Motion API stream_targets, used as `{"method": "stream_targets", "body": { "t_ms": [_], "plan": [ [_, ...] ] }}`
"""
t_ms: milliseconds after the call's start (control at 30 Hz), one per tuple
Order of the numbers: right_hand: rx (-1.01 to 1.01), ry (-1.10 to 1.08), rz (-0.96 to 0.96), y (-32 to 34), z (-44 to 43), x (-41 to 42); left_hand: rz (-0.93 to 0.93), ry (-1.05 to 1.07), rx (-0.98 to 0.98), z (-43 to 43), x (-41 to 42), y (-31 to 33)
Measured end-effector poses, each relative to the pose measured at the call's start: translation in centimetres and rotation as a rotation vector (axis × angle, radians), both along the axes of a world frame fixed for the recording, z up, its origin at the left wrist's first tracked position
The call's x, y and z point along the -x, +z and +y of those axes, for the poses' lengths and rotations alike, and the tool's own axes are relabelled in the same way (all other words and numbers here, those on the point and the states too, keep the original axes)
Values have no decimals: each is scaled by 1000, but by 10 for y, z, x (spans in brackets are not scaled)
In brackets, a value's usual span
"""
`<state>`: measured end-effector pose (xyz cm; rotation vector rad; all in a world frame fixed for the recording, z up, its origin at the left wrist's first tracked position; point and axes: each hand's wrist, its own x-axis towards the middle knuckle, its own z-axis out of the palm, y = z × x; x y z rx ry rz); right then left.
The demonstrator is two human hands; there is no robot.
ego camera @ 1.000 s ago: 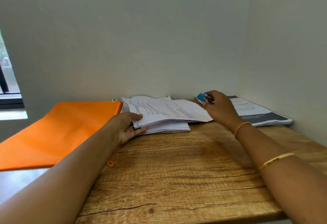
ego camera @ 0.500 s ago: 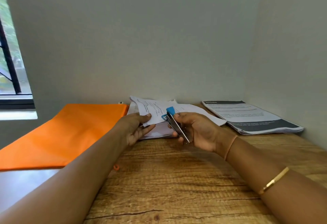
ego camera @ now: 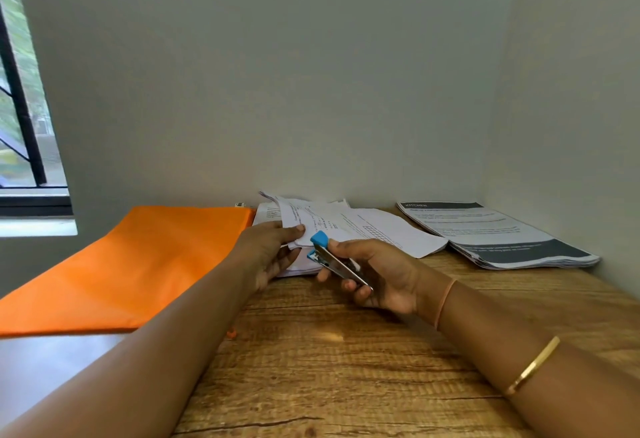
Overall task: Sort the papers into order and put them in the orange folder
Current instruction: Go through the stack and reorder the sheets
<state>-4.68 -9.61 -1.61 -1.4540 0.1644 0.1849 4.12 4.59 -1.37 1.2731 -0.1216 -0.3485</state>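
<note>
Stapler point(ego camera: 337, 262) is gripped in the right hand point(ego camera: 384, 275), fingers point(ego camera: 353, 287) curled round its metal body, blue nose aimed at the near corner of the papers point(ego camera: 363, 229). That corner is pinched by the left hand point(ego camera: 266, 257), thumb on top, other fingers underneath. Papers are heaped loose and fanned at the back of the counter point(ego camera: 346, 368), near the wall; edges are not squared.

Risk: if a staple is driven now, skewed sheets would be fixed out of line, or a lower sheet missed, because the edges are uneven. The left thumb is held close to the stapler's mouth, so a pinch is possible. Whether the corner is already inside the mouth cannot be told; the blue nose covers it.

Orange folder point(ego camera: 138, 264) is laid flat to the left, just beside the heap, reaching past the wooden counter's left edge. No paper is seen in it. A separate printed stack point(ego camera: 498, 233) is laid to the right, touched by neither hand.
</note>
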Motion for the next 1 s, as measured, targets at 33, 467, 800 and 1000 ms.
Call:
{"method": "stream_targets", "body": {
  "t_ms": [33, 467, 800, 1000],
  "plan": [
    [-16, -9, -1, -1, 0, -1, -18, 2, 7, 0, 0, 0],
    [-183, -132, -12, -5, 2, -7, -117, 62, 19, -7, -1, -2],
    [-259, -146, -55, -4, 17, 1, -251, 114, -92, -8, -2, -8],
    [-301, -158, -59, -3, 15, 1, -268, 123, -108, -8, -2, -6]
  ]
}}
